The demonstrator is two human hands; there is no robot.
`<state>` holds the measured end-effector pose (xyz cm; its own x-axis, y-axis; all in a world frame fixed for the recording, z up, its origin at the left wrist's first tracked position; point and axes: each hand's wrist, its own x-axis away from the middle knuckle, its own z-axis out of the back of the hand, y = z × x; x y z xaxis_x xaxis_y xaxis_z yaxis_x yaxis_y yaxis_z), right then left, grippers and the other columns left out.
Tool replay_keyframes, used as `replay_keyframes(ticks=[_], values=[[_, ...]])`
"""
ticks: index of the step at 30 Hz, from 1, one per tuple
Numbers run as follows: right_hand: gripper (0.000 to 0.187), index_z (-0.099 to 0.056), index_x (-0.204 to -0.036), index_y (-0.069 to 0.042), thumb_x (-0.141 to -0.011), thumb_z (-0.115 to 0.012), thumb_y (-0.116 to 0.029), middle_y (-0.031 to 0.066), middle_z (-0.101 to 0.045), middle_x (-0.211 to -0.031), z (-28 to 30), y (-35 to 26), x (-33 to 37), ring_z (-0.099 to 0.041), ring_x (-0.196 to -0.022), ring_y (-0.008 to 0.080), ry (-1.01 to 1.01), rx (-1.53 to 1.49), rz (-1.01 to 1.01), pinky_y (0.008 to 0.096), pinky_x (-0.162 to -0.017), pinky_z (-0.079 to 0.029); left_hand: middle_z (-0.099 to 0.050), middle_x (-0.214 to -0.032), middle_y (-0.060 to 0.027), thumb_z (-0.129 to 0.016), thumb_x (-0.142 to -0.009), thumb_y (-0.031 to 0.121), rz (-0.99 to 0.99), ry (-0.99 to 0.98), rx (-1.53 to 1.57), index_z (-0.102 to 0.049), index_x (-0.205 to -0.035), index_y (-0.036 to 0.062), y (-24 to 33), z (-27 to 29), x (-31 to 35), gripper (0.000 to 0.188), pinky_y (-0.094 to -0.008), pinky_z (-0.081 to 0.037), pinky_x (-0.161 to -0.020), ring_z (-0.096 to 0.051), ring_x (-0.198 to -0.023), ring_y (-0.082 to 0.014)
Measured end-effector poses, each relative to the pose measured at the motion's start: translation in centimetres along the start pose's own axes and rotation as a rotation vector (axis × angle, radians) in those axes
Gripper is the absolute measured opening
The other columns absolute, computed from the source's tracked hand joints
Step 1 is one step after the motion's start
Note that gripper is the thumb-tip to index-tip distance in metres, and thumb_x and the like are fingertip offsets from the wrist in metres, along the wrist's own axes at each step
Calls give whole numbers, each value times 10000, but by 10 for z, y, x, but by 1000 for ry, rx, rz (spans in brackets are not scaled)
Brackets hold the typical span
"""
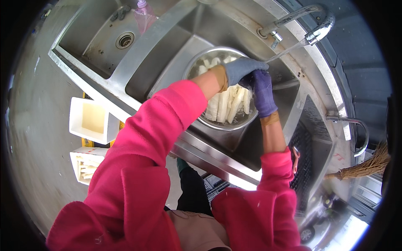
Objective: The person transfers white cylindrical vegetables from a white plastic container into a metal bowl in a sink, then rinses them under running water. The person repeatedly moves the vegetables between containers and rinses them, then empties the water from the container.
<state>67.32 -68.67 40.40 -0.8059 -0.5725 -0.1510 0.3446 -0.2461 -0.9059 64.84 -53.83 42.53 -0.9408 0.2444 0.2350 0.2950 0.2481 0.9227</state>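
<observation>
My left hand (245,70), in a grey-blue glove, and my right hand (261,93), in a purple glove, meet above a round metal bowl (228,126). The left lies over the right, its fingers pressed together, while the right is curled in. Whatever is between them, if anything, is hidden. A thin stream of water from the faucet (320,33) reaches the left fingertips. Under my hands, long pale peeled sticks (224,105), perhaps a root vegetable, sit in water in the bowl. The bowl stands in a steel sink basin (169,79).
A second basin with a drain (124,40) and a pinkish bottle (144,19) is at the upper left. White containers (94,121) stand low on the left, one with pale sticks (87,164). A red-handled tool (295,159) rests on a dark mat (300,167); a straw broom (362,167) is at right.
</observation>
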Motion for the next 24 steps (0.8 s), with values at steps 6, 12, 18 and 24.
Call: replay_keyframes(ticks=[6,12,18,24], values=[[273,-623,-1012,-21,-992,-509,-268,26,-616,-866,-50,-23,3,-570,-773,89,294,-465,-108,257,-710,-497,-674,-959,-80,-598,-928,380,-34,419,698,-670,-1038,33,-13,-27,20,371,-284,-496,-770,-620,-821,-155],[281,-638,-929,-7,-990,-508,-248,18,-601,-794,-77,-29,7,-538,-707,96,249,-375,-143,285,-620,-456,-680,-961,-150,-469,-983,305,-116,673,-136,-647,-1039,17,-51,-10,29,343,-329,-502,-773,-646,-864,-225],[280,-628,-1059,-18,-926,-516,-237,176,-672,-919,-72,-30,-10,-654,-835,322,-279,1008,156,406,-752,-514,-676,-1024,-186,-552,-865,107,-169,463,-1278,-649,-1024,57,-32,58,82,193,-384,-536,-794,-651,-992,-341],[504,-584,-1250,21,-903,-608,-345,212,-612,-1252,-68,-47,-25,-590,-1171,297,-187,498,-134,349,-976,-450,-709,-949,-177,-521,-917,253,-335,979,-886,-681,-1056,23,18,162,210,313,-394,-528,-818,-690,-863,-339]])
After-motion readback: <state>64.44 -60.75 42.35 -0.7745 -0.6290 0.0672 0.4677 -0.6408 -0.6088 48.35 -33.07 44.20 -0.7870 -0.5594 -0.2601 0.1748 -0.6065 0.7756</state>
